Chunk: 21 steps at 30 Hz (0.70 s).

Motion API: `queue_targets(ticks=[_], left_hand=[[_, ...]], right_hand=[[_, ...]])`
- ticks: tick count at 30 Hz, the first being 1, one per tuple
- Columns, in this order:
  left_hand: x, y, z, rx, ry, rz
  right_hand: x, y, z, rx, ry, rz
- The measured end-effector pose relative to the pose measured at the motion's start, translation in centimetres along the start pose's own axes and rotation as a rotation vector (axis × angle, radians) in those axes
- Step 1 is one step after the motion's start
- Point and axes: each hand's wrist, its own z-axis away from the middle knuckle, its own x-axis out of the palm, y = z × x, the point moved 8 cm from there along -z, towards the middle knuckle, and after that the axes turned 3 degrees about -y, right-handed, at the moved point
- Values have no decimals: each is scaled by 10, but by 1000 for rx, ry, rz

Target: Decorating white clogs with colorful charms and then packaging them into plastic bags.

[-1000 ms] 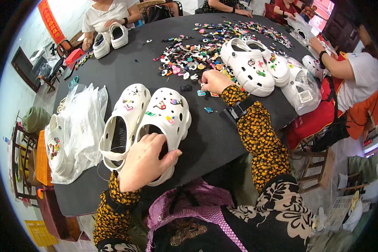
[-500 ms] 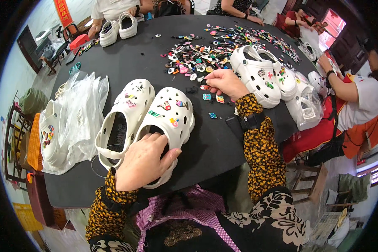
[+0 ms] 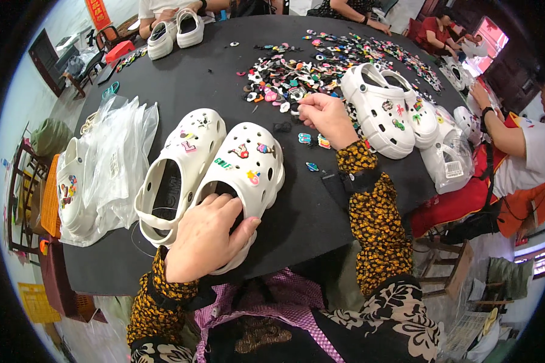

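Gripping a white, round-toed clog with ventilation holes [image 3: 236, 172], the left hand [image 3: 203, 236] has its fingers inside the foot opening and its thumb along the outer side. This clog stands toe-away near the close edge of the dark grey tabletop [image 3: 309, 233], colourful charms set on its upper, beside its matching white clog with a heel strap [image 3: 184, 130]. Well apart from the left hand, the right hand [image 3: 328, 119] is at the near edge of a heaped pile of small multicoloured charms [image 3: 303, 75], thumb and forefinger drawn together; whether a charm sits between them I cannot tell. Near that hand lie a blue flip-flop-shaped charm [image 3: 304, 138] and a blue planet-shaped charm [image 3: 312, 166]. A second pair of white, charm-decorated clogs [image 3: 384, 130] stands to its right, while crumpled clear plastic bags [image 3: 121, 169] lie left of the gripped clog's mate.
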Motion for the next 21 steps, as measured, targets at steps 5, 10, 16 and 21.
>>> queue_targets(ticks=[5,10,16,21], left_hand=[[-2,1,-1,-12,-11,-5],[-2,-1,-4,-58,6,33],[0,-2,-3,-59,19,66],[-1,-3,-2,-56,39,77]], right_hand=[[51,-54,35,-208,-284,-25],[74,-90,72,-608,-248,344],[82,-91,86,-800,-214,510],[82,-88,85,-833,-179,587]])
